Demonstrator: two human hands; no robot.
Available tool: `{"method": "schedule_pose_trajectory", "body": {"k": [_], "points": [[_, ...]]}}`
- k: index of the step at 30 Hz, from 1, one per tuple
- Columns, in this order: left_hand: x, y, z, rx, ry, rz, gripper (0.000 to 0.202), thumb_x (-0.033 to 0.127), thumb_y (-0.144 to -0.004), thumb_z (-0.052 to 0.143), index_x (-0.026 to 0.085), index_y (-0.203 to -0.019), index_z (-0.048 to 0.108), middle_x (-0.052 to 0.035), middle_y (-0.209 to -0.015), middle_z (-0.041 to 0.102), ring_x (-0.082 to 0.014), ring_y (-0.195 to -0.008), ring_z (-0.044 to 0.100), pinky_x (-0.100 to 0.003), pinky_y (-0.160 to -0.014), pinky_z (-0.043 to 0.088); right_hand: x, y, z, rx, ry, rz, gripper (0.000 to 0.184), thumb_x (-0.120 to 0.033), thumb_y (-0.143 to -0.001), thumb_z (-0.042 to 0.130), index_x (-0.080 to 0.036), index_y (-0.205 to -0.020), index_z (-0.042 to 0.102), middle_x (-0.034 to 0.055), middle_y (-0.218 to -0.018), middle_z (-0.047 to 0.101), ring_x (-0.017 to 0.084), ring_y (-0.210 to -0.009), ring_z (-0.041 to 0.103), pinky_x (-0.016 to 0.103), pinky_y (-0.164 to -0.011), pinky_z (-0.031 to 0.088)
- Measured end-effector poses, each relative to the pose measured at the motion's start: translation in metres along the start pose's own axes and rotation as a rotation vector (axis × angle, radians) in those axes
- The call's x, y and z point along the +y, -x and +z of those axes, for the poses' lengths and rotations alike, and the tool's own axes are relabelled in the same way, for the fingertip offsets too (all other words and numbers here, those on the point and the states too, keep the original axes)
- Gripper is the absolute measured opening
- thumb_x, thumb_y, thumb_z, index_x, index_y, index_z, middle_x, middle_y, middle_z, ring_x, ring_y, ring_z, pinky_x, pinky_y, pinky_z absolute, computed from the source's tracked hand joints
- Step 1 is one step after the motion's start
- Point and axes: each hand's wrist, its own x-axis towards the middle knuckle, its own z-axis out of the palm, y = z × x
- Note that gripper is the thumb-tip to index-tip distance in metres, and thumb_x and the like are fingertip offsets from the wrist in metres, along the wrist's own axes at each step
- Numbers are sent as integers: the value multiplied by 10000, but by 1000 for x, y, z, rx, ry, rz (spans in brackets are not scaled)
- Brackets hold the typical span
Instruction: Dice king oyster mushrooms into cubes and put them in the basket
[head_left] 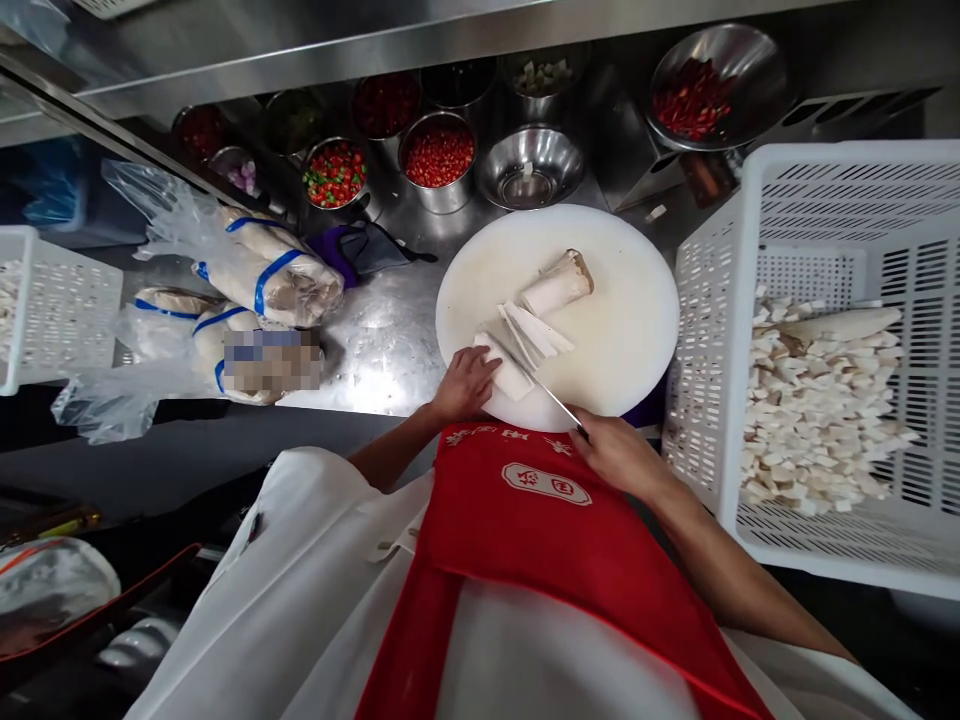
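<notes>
On the round white cutting board (630, 300), my left hand (466, 382) presses a thick pale mushroom piece (508, 378) down near the board's front edge, its fingers curled over the left end. My right hand (615, 452) grips the handle of a knife (556, 402), whose blade lies along the far side of that piece. Just beyond the blade rest cut mushroom slices (536, 332), leaning on one another. Farther back on the board lies a larger mushroom chunk (559, 284) with a brownish end.
To the right stands a white plastic basket (709, 360) holding cut mushroom pieces (821, 410). Bagged mushrooms (277, 280) with blue bands lie at left. Behind the board are a steel bowl (551, 150), a pot of chopped red chillies (440, 157) and a pan (757, 80).
</notes>
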Motion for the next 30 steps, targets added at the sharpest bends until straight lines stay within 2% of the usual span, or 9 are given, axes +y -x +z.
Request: {"method": "schedule_pose_trajectory", "body": {"k": [4,6,8,10,14,18,22,27,30], "points": [[-12,-11,-9,-55,-24,15,584,339,-790,710,178,-1326,542,-180,-1546,276,-381,-1418,282,-562,-1108,356,5,2,-1,7,1,0,378,-237,-953,412,-163,-1281,585,120,-1132,724,268,-1049,674,348,-865,488],[-18,-15,-12,-130,-5,24,638,439,-793,729,197,-1347,527,-187,-1563,263,-383,-1417,310,-558,-1100,361,6,3,-1,19,-15,4,377,-235,-949,415,-165,-1276,588,116,-1146,720,269,-1051,674,346,-862,489],[-21,-17,-14,-182,27,30,694,519,-782,731,220,-1369,512,-188,-1559,287,-366,-1400,360,-540,-1093,379,6,3,1,39,-36,0,375,-232,-944,423,-175,-1276,588,106,-1154,719,265,-1047,675,342,-859,489],[-23,-17,-13,-174,51,24,710,545,-776,727,227,-1373,511,-186,-1554,303,-354,-1404,365,-527,-1102,386,5,3,2,49,-48,-1,373,-242,-946,424,-174,-1270,593,107,-1145,722,268,-1026,681,340,-841,490],[-20,-12,-6,-94,65,1,643,536,-805,697,213,-1337,534,-182,-1534,322,-336,-1404,364,-521,-1107,409,3,2,3,39,-48,11,372,-261,-952,417,-170,-1265,597,106,-1102,734,272,-1003,687,330,-803,490],[-16,-6,0,5,58,22,616,548,-818,674,191,-1303,545,-194,-1485,354,-328,-1370,399,-523,-1088,436,2,3,3,36,-63,12,387,-253,-957,406,-155,-1291,575,118,-1155,717,277,-1048,675,335,-836,488],[-10,-2,-1,45,33,-3,609,576,-808,675,203,-1275,558,-180,-1462,381,-328,-1359,403,-537,-1075,436,3,1,4,28,-48,-1,391,-254,-958,412,-167,-1305,570,114,-1167,713,273,-1047,676,339,-847,491],[1,-4,-1,-35,28,70,363,497,-850,664,220,-1085,666,-117,-1222,606,-276,-1215,510,-482,-1021,454,-1,2,-4,9,19,10,388,-249,-954,408,-157,-1294,571,119,-1134,724,280,-1022,682,351,-834,489],[2,-8,4,-85,46,112,297,482,-874,635,220,-1004,688,-93,-1113,653,-256,-1151,533,-454,-989,459,-12,9,-14,-6,54,5,390,-261,-966,384,-163,-1301,557,111,-1121,729,269,-999,691,338,-819,488]]}}
